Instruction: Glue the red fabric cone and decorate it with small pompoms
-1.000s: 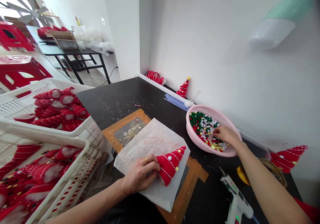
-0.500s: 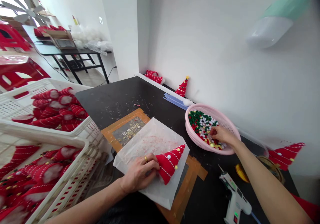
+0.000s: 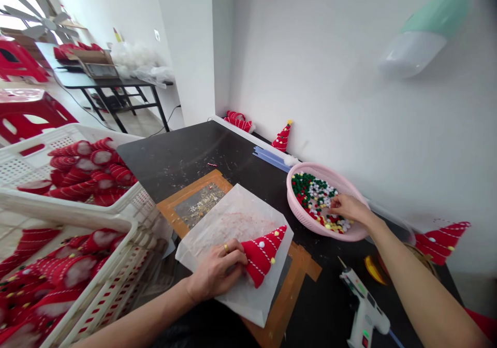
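Observation:
My left hand (image 3: 222,269), a ring on one finger, is closed on the wide end of a red stuffed felt cone (image 3: 259,259). White stitched lines and several small pompoms decorate the cone, whose tip points up and right. It lies on a sheet of white paper (image 3: 227,223). My right hand (image 3: 347,208) reaches into a pink plastic basket (image 3: 306,222), fingers bent together low over loose pompoms (image 3: 316,192) in green, white, red and yellow. Whatever those fingertips hold, if anything, is too small to make out.
A glue gun (image 3: 367,306) lies at the table's right front, near a yellow ribbon roll (image 3: 375,270). Another decorated red cone (image 3: 442,242) is farther right. White crates (image 3: 134,244) of red cones stand left. Blue strips (image 3: 272,159) lie by the wall.
My right hand has shifted slightly within the pompom basket, its fingers still low among the pompoms. My left hand and the cone stay in place.

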Available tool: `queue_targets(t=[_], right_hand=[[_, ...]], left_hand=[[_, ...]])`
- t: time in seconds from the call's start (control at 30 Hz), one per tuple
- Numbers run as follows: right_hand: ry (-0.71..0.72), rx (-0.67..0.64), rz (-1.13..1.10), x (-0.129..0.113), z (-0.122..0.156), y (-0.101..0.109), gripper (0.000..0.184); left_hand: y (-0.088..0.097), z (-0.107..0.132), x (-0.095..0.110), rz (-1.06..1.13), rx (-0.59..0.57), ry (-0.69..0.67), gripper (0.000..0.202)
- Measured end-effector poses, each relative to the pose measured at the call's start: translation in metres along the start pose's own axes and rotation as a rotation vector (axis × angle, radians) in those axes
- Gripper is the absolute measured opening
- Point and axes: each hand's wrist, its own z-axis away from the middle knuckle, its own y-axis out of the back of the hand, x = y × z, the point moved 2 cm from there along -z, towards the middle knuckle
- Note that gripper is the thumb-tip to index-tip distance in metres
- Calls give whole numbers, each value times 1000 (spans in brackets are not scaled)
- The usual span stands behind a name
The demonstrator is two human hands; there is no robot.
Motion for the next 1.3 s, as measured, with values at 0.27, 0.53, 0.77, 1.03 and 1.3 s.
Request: queue_targets(t=[0.27,0.53,0.77,1.03,1.3], right_hand=[[17,-72,113,-25,-22,-11,11],[-94,-161,180,-38,-33,-19,26],[-106,-99,126,-39,-24,-15,24],[63,223,-157,-83,26,17,10],[463,133,-582,-173,120,-29,8]], left_hand=[[-1,0,-1,-5,11,2,19],[-1,1,-3,-3,1,2,18],[-1,1,-2,2,-5,-5,18],[-2,1,-3,8,4,-10,19],[-2,3,-4,11,-21,-1,16]])
